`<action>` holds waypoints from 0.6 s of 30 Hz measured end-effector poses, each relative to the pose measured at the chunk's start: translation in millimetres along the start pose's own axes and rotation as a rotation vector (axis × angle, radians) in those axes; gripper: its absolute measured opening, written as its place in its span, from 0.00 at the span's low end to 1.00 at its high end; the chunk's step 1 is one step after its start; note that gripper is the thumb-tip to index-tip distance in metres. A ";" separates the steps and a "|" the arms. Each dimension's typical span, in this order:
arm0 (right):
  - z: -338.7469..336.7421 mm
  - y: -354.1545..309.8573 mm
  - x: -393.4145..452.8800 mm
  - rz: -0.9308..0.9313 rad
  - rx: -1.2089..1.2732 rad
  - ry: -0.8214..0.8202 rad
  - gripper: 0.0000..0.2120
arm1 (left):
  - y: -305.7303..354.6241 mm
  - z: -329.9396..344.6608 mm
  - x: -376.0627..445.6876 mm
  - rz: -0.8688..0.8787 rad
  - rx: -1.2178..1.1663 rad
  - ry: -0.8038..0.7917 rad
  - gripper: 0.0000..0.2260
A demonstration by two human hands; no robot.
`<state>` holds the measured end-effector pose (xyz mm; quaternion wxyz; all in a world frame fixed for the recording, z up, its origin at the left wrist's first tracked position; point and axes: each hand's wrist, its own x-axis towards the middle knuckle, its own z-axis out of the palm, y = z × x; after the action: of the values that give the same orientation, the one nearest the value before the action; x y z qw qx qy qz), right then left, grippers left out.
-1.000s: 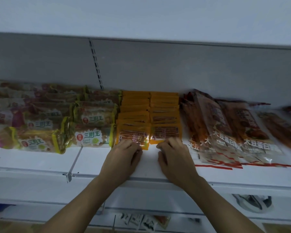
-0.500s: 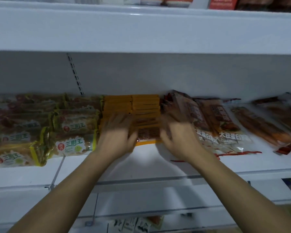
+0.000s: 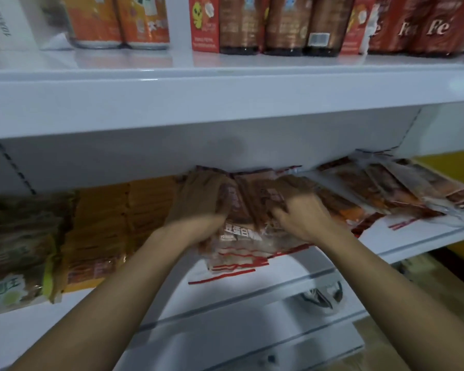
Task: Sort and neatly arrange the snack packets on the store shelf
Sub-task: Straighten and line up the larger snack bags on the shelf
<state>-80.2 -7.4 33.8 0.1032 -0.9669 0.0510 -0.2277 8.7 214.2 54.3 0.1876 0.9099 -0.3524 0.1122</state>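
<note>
White store shelving is filling the view, with a lower ledge nearest the camera and the working shelf (image 3: 156, 298) above it. Both forearms are reaching in over its front edge. Left hand (image 3: 198, 202) is curling its fingers round the left side of the brown packet stack (image 3: 241, 236), and right hand (image 3: 298, 212) is gripping the right side, fingers bent over the wrappers; motion blur is hiding the exact fingertip placement. That stack is sitting mid-shelf, its clear red-striped bottom edges fanning toward the front lip. Just left, orange packets (image 3: 102, 223) are lying in tidy rows, and beyond them green-yellow packets (image 3: 14, 263) are showing "三明王". To the right, loose brown packets (image 3: 386, 188) are sprawling askew toward the back wall.

Step in hand looks like gathering and squaring the brown stack. Next move is probably calling for aligning its edges and pushing it back beside the orange rows. Stack print is partly reading "豆蛋白". Furthest up, red pouches (image 3: 423, 25) are showing "Fe".
</note>
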 end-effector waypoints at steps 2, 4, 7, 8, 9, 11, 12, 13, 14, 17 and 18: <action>-1.9 40.6 -3.4 0.008 -0.025 -0.032 0.22 | 27.6 9.4 14.7 0.001 0.000 -0.043 0.18; -5.3 82.5 -3.3 -0.009 -0.044 -0.085 0.21 | 54.2 24.2 30.3 0.009 0.034 -0.068 0.18; -3.4 146.4 0.0 0.058 -0.094 -0.199 0.23 | 96.8 49.2 53.3 -0.010 -0.060 -0.120 0.19; 0.8 167.6 2.8 0.098 -0.146 -0.271 0.31 | 110.7 60.1 62.0 -0.034 -0.126 -0.143 0.16; 6.1 188.7 5.3 0.133 -0.169 -0.332 0.39 | 125.3 72.1 70.7 -0.063 -0.178 -0.155 0.12; 9.5 218.7 5.1 0.291 -0.066 -0.453 0.48 | 152.2 96.8 86.2 -0.132 -0.220 -0.224 0.08; 7.2 224.8 4.2 0.344 -0.003 -0.500 0.51 | 166.4 106.0 92.1 -0.148 -0.217 -0.258 0.09; 7.4 230.2 3.9 0.363 0.053 -0.530 0.53 | 178.0 116.1 97.5 -0.157 -0.204 -0.275 0.11; 7.4 232.5 3.4 0.367 0.089 -0.530 0.53 | 187.8 127.0 102.1 -0.179 -0.181 -0.282 0.14; 11.4 237.2 5.9 0.396 0.225 -0.440 0.48 | 206.3 151.4 114.9 -0.288 -0.128 -0.205 0.24; 12.2 238.2 7.0 0.422 0.304 -0.428 0.45 | 211.3 154.5 117.2 -0.324 -0.128 -0.224 0.21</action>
<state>-80.7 -238.1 -26.9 0.2994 -0.9345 0.1925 0.0021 -39.5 -65.0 9.4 0.2203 0.9478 -0.2265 -0.0439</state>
